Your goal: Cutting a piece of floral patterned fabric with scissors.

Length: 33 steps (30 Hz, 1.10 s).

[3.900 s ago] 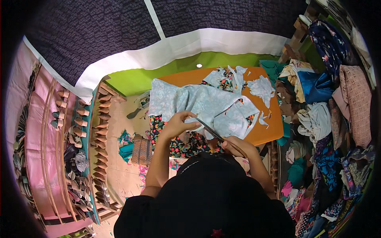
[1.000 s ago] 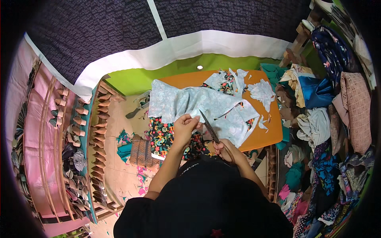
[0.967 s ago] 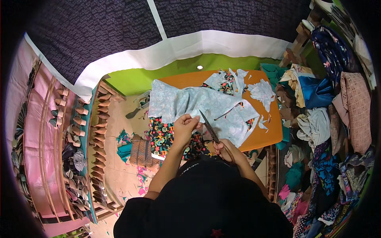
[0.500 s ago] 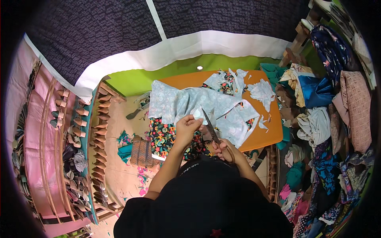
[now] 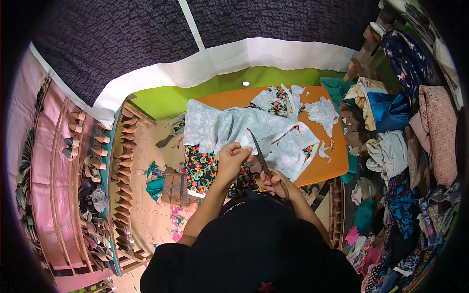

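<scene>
Pinched between the fingers of my left hand [image 5: 232, 159] is a small pale piece of fabric [image 5: 246, 141]. My right hand [image 5: 275, 185] grips the handles of a pair of dark scissors [image 5: 261, 157], whose blades point up and away beside the pale piece. Under both hands lies a large patterned cloth [image 5: 220, 124], its pale underside up; a black printed side with bright figures [image 5: 201, 168] shows along the near left. The cloth is spread over an orange table [image 5: 337, 163] and overhangs its left end.
Cut scraps [image 5: 322, 116] lie on the table's right part. Wooden shoe lasts [image 5: 124, 171] line a rack at left. Piled fabrics [image 5: 386, 154] crowd the right side. A dark curtain with a white hem [image 5: 210, 66] hangs at the back. More scraps [image 5: 177, 219] litter the floor.
My left hand and the pale piece have shifted very slightly. The scissors' blades have moved a little and look closer together. The large cloth has barely changed.
</scene>
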Available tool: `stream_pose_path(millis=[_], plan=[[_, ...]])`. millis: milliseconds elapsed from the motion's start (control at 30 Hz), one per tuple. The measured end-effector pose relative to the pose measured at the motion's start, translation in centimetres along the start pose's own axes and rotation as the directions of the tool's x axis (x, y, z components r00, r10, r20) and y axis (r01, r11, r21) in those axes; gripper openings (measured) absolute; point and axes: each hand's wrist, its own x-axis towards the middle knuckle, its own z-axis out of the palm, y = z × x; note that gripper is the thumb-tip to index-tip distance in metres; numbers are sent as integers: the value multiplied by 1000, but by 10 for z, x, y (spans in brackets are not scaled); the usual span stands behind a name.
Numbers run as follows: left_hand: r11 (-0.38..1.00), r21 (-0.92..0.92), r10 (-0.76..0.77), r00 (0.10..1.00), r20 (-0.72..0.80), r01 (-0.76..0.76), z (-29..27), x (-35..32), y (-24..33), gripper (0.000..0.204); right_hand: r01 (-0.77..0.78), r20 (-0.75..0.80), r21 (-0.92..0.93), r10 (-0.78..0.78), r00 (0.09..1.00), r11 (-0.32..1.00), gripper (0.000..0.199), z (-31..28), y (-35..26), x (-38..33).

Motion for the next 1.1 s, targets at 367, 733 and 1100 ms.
stream_pose_path(millis=[367,733,1100], plan=[[1000,-4,31,999,8,-31,-3,-1,-3,15,-2,-69,-88,-4,998,996,67,4,-5,-3],[1000,-17,14,1000,7,-14,1,-2,1,17,46,-82,-119,-56,995,992,60,-2,11,1],[1000,-2,-21,1000,23,21,1,-4,-3,16,84,-78,-125,-94,993,989,77,2,3,-3]])
